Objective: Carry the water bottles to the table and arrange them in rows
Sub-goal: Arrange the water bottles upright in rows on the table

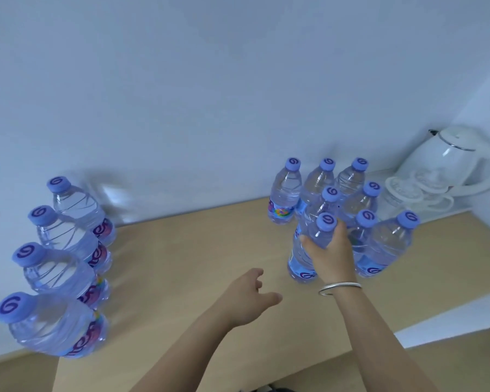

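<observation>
Pale wood tabletop runs back to a plain white wall, and on it the right hand wraps its fingers round the shoulder of one bottle, the front one of the cluster that stands just this side of the white kettle. That bottle stands touching or almost touching its neighbours, so the chief risk, as I judge it, is that lifting or tilting it drags a knuckle or the bottle's own flank against the one behind and tips it, and in so tight a group one falling bottle could knock down several. The grasp sits high, near the neck, and a full bottle held there may swing at the base as it leaves the tabletop. The left hand hovers released, fingers loosely spread, holding nothing, nearer the viewer than the cluster and farther from the kettle; a careless reach from it could brush the held bottle's base. Farthest from the kettle, at the tabletop's opposite end, a row of four bottles runs toward the wall. The bottles are clear ribbed plastic, apparently full, with lilac caps bearing a purple swirl and colourful labels low on the body. Beside the kettle lie what may be glass cups, though blur makes that uncertain.
</observation>
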### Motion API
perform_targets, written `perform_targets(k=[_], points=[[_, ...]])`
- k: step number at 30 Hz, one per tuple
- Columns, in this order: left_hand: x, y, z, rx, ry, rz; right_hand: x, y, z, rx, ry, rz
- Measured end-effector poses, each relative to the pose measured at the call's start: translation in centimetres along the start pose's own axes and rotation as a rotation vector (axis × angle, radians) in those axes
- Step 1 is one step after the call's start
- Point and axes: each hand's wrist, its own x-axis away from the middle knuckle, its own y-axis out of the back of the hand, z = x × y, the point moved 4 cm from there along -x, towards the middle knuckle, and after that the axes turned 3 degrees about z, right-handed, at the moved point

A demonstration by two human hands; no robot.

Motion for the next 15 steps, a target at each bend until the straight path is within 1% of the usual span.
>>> perform_targets(k=[3,5,8,10,11,13,14,15], points=[[-0.4,-0.1,0.0,0.020,0.001,0.013,0.1,0.2,0.4,0.027,0.044,0.024],[-0.5,0.4,-0.1,0.020,-0.021,-0.011,0.4,0.2,1.1,0.040,0.067,0.054],[0.2,1.8,-0.8,-0.048,-0.133,-0.060,0.5,0.1,3.5,0.001,0.089,0.092],[1.2,2.3,-1.8,-0.073,-0.229,-0.069,0.5,-0.1,5.7,-0.107,0.078,0.085],[1.7,2.4,-2.3,0.004,-0.284,-0.071,0.6,-0.4,7.0,-0.172,0.064,0.071],[2.8,2.8,-3.1,0.242,-0.360,-0.123,0.7,-1.3,9.9,-0.267,0.035,0.060],[3.5,3.3,-3.6,0.328,-0.382,-0.151,0.7,-1.9,11.2,-0.285,0.022,0.095],[4.4,3.9,-3.9,0.362,-0.403,-0.145,0.6,-2.6,12.6,-0.297,0.018,0.177]])
